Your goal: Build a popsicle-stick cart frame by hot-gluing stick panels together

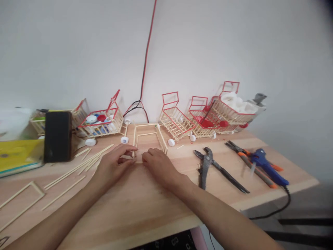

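Note:
A small open box-shaped frame (146,134) of thin pale wooden sticks lies on the wooden table, its slatted side (161,139) on the right. At its near left corner, my left hand (114,161) has thumb and fingertips closed on the sticks. My right hand (160,165) is palm down with curled fingers at the near edge, gripping the front stick; its fingertips are partly hidden. Left of my left hand lie several loose sticks (90,161) and a flat stick frame (32,187).
Behind stand small stick carts with red trim: one holding bottle caps (101,121), one bare-framed (177,119), others at right (232,111). A phone (57,136) leans at left. Right are a cutter (206,166), pliers (251,165) and a blue glue gun (267,168) with its cord.

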`<action>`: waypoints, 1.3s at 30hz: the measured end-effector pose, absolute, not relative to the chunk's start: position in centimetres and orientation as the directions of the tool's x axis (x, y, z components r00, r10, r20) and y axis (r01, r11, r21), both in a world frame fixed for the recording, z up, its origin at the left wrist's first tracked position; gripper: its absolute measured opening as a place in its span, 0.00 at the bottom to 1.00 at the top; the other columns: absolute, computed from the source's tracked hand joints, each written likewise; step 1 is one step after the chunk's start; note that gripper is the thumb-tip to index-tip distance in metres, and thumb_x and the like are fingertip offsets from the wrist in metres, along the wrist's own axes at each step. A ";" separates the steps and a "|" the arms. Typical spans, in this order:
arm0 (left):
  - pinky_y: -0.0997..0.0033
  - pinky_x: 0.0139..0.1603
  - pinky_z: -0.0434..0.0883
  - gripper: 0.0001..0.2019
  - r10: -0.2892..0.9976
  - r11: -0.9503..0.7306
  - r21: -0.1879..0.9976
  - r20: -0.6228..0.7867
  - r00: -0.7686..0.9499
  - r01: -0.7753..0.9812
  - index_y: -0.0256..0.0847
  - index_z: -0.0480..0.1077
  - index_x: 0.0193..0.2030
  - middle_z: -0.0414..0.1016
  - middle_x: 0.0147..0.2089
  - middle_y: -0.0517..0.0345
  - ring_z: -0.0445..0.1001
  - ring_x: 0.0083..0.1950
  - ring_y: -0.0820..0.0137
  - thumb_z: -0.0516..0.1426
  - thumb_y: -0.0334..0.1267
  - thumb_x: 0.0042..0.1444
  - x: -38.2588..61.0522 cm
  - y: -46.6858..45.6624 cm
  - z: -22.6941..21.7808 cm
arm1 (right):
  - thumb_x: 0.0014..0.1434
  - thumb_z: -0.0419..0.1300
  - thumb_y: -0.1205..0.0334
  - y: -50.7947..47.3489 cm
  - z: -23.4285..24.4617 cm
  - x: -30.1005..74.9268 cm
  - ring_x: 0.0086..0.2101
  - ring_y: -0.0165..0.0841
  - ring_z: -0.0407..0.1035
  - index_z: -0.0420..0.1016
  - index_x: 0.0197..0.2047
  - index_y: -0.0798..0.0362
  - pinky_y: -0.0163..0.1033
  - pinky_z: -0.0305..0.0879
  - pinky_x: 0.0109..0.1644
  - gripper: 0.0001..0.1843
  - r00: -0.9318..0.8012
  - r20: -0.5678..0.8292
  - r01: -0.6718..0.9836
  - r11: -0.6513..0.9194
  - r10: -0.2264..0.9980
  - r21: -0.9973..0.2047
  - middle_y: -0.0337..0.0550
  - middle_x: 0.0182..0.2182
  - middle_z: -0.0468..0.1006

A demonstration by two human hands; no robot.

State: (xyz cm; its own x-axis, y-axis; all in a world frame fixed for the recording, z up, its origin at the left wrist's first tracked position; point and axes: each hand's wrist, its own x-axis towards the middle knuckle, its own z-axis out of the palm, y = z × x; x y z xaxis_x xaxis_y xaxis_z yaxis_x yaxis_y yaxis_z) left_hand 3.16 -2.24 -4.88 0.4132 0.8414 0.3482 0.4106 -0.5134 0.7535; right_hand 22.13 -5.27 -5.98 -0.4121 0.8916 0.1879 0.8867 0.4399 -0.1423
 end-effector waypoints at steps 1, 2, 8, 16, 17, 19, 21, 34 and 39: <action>0.69 0.38 0.79 0.13 0.837 -0.518 0.756 0.353 0.418 0.399 0.44 0.72 0.46 0.75 0.45 0.55 0.76 0.43 0.67 0.57 0.37 0.53 3.2 -2.3 -4.9 | 0.65 0.54 0.68 -5.3 -6.0 22.1 0.39 0.35 0.64 0.72 0.40 0.55 0.39 0.58 0.43 0.06 -0.409 0.189 0.887 0.437 0.893 -0.147 0.46 0.38 0.73; 0.70 0.38 0.78 0.13 0.836 -0.518 0.755 0.347 0.425 0.402 0.44 0.72 0.46 0.74 0.44 0.55 0.75 0.43 0.67 0.56 0.37 0.53 3.2 -2.3 -4.9 | 0.65 0.54 0.68 -5.3 -6.0 22.1 0.39 0.35 0.64 0.72 0.40 0.56 0.39 0.58 0.44 0.06 -0.408 0.187 0.886 0.437 0.893 -0.152 0.46 0.37 0.73; 0.72 0.38 0.78 0.14 0.831 -0.518 0.769 0.349 0.432 0.375 0.43 0.71 0.48 0.73 0.46 0.55 0.75 0.43 0.69 0.56 0.34 0.54 3.0 -2.3 -5.1 | 0.65 0.54 0.68 -5.5 -5.7 21.9 0.40 0.35 0.64 0.72 0.38 0.56 0.39 0.57 0.43 0.06 -0.394 0.167 0.886 0.422 0.904 -0.192 0.46 0.37 0.73; 0.72 0.38 0.77 0.14 0.826 -0.514 0.782 0.342 0.447 0.351 0.41 0.71 0.47 0.73 0.45 0.54 0.75 0.43 0.70 0.56 0.32 0.54 3.0 -2.2 -5.2 | 0.65 0.55 0.67 -5.5 -5.8 22.1 0.38 0.35 0.63 0.72 0.37 0.55 0.38 0.55 0.42 0.06 -0.393 0.193 0.888 0.426 0.899 -0.176 0.44 0.35 0.72; 0.72 0.38 0.77 0.14 0.826 -0.514 0.782 0.340 0.449 0.354 0.41 0.71 0.47 0.73 0.45 0.54 0.75 0.43 0.70 0.56 0.32 0.54 3.0 -2.2 -5.1 | 0.65 0.55 0.67 -5.5 -5.9 22.1 0.38 0.35 0.63 0.72 0.36 0.55 0.38 0.55 0.42 0.06 -0.397 0.198 0.886 0.430 0.896 -0.170 0.44 0.34 0.72; 0.73 0.37 0.77 0.13 0.827 -0.515 0.779 0.340 0.448 0.358 0.41 0.71 0.47 0.73 0.45 0.54 0.75 0.43 0.70 0.56 0.33 0.54 3.0 -2.2 -5.1 | 0.65 0.55 0.67 -5.4 -5.9 22.2 0.38 0.35 0.63 0.73 0.36 0.54 0.38 0.55 0.42 0.06 -0.402 0.209 0.884 0.437 0.892 -0.166 0.44 0.34 0.72; 0.73 0.37 0.77 0.13 0.826 -0.518 0.775 0.343 0.448 0.361 0.41 0.71 0.47 0.73 0.45 0.54 0.75 0.43 0.70 0.56 0.34 0.54 3.1 -2.2 -5.1 | 0.64 0.55 0.68 -5.4 -6.0 22.2 0.38 0.35 0.62 0.73 0.36 0.54 0.39 0.55 0.42 0.07 -0.406 0.218 0.881 0.443 0.888 -0.165 0.44 0.34 0.72; 0.73 0.38 0.77 0.13 0.823 -0.522 0.775 0.348 0.450 0.357 0.40 0.71 0.47 0.73 0.45 0.54 0.74 0.43 0.70 0.56 0.33 0.54 3.0 -2.2 -5.1 | 0.64 0.56 0.66 -5.4 -5.9 22.3 0.38 0.36 0.63 0.74 0.35 0.54 0.39 0.54 0.42 0.08 -0.429 0.243 0.879 0.464 0.870 -0.109 0.44 0.34 0.73; 0.71 0.40 0.77 0.13 0.824 -0.522 0.774 0.348 0.448 0.359 0.42 0.71 0.48 0.73 0.47 0.53 0.74 0.44 0.69 0.57 0.34 0.55 2.9 -2.2 -5.2 | 0.64 0.55 0.67 -5.6 -5.6 22.2 0.38 0.35 0.63 0.74 0.35 0.55 0.39 0.54 0.43 0.07 -0.425 0.218 0.880 0.457 0.878 -0.126 0.44 0.34 0.73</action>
State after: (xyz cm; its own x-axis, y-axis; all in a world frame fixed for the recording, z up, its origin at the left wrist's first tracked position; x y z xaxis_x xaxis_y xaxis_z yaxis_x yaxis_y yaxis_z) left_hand 2.90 -2.21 -5.15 0.4477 0.8238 0.3479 0.3588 -0.5218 0.7740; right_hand 22.18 -5.59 -5.58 -0.4253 0.8783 0.2183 0.8803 0.4575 -0.1258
